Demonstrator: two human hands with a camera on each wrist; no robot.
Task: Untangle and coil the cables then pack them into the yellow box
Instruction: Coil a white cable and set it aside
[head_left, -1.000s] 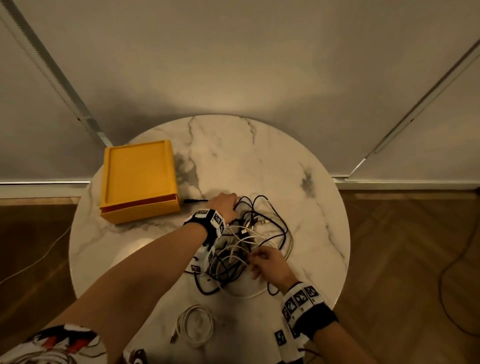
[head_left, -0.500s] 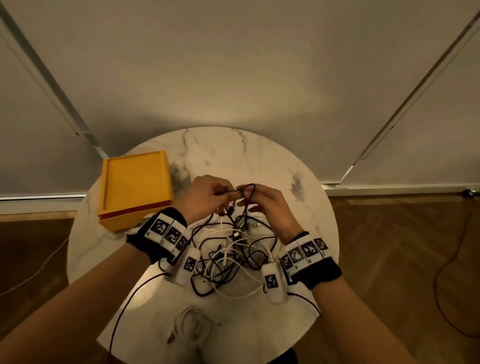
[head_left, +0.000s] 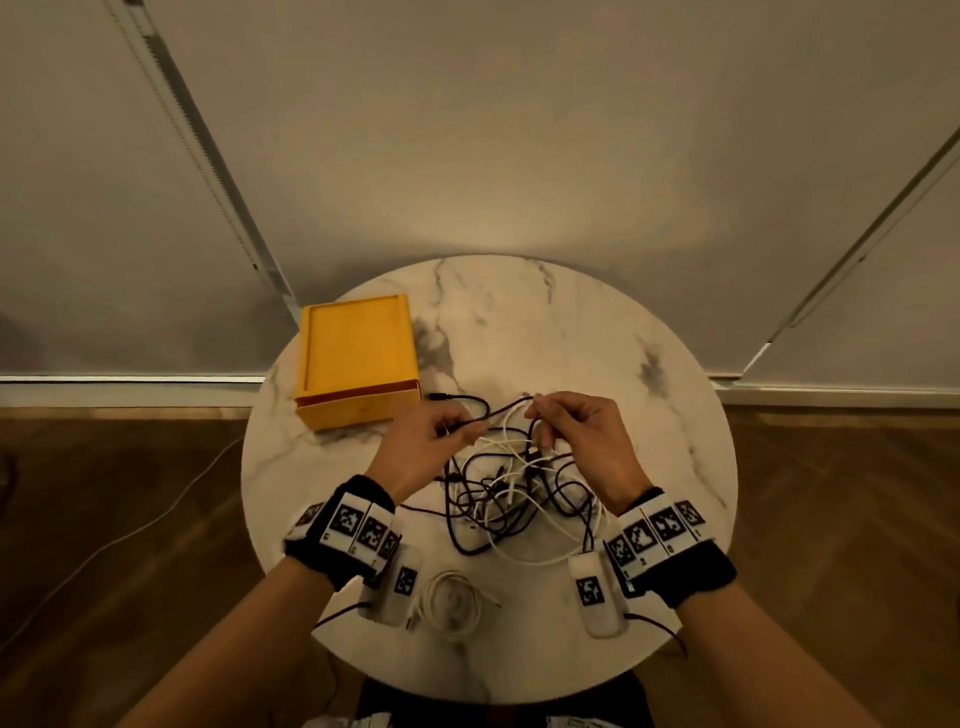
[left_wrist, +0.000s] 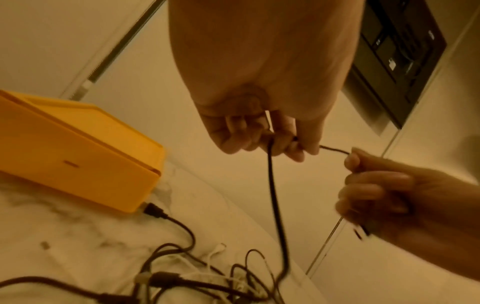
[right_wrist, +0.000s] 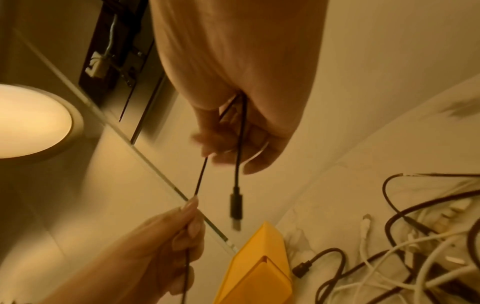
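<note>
A tangle of black and white cables (head_left: 511, 493) lies mid-table. Both hands are raised over its far side. My left hand (head_left: 467, 426) pinches a thin black cable (head_left: 506, 408), and my right hand (head_left: 537, 415) grips the same cable a short span to the right. In the left wrist view the cable (left_wrist: 275, 205) drops from the left hand's fingers (left_wrist: 285, 144) into the tangle. In the right wrist view a black USB plug (right_wrist: 235, 207) dangles below my right hand (right_wrist: 233, 142). The yellow box (head_left: 358, 358) stands at the table's far left.
The round marble table (head_left: 597, 332) stands by a pale wall. A coiled white cable (head_left: 452, 603) lies at the near edge between my wrists. A black plug (left_wrist: 154, 209) lies beside the box's near corner. A loose cable runs over the wooden floor (head_left: 104, 545) at left.
Both hands rose out of the tangle with the black cable. They have since moved apart, so a short length of it stretches between them.
</note>
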